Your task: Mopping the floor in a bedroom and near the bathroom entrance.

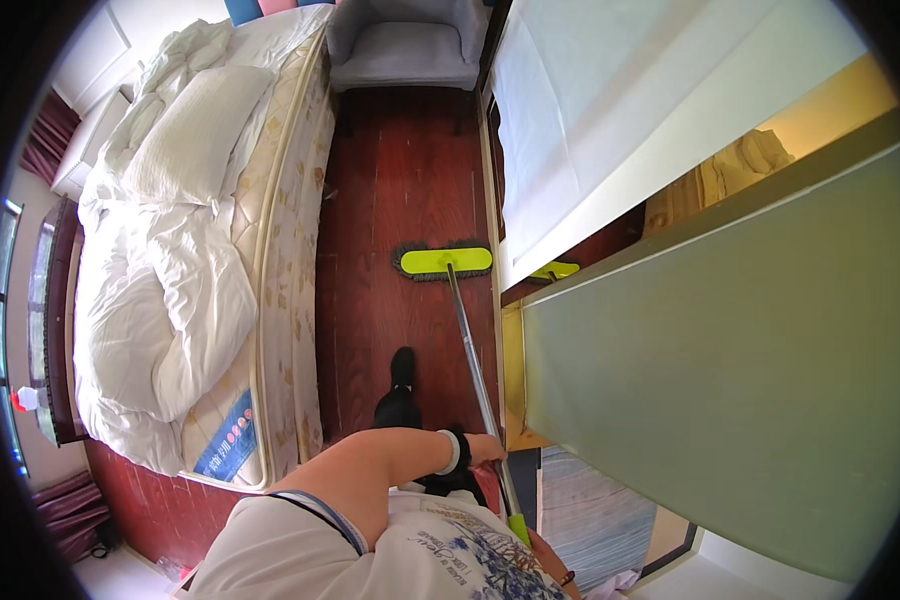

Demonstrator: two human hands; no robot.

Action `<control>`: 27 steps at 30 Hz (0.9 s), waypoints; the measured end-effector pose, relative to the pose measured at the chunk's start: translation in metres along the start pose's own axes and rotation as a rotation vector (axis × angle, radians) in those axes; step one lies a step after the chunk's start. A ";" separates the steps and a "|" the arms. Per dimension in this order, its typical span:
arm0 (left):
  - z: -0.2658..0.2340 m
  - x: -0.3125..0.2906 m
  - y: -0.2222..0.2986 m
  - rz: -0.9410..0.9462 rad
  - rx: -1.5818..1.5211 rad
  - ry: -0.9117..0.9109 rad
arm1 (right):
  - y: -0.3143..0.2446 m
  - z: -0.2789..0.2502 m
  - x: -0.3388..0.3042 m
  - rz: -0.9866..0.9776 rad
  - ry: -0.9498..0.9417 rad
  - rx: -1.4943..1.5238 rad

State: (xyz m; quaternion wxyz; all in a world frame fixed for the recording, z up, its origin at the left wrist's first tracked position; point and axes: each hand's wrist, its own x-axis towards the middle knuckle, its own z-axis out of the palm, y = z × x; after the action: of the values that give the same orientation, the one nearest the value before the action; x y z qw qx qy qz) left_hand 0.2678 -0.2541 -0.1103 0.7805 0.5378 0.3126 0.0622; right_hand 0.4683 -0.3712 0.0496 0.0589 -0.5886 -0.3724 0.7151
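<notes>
A flat dust mop with a lime-green head (420,262) and a dark grey fringe lies on the red-brown wood floor. Its silver pole (472,355) slants back toward my body and ends in a green grip (518,530). My left hand (486,449), with dark and light bands at the wrist, is closed around the pole above that grip. Lower down, my right hand (544,552) is closed at the green grip; its fingers are partly hidden. One dark-shod foot (402,368) stands on the floor behind the mop head.
Along the left runs a bed with a bare-sided mattress (292,240), a rumpled white quilt (160,310) and a pillow (198,135). A grey armchair (402,52) stands at the far end. On the right are a white hanging sheet (610,110), a mirrored surface and a large greenish panel (730,340).
</notes>
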 end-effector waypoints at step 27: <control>-0.201 -0.040 0.060 -0.086 -0.178 0.615 | -0.214 0.033 0.290 -0.038 0.056 0.275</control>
State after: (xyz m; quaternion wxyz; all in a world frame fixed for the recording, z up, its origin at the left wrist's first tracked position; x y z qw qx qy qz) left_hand 0.1387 -0.0859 -0.0863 0.6954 0.4097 0.5495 0.2160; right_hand 0.2756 -0.0816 -0.0522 0.1627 -0.5875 -0.2802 0.7416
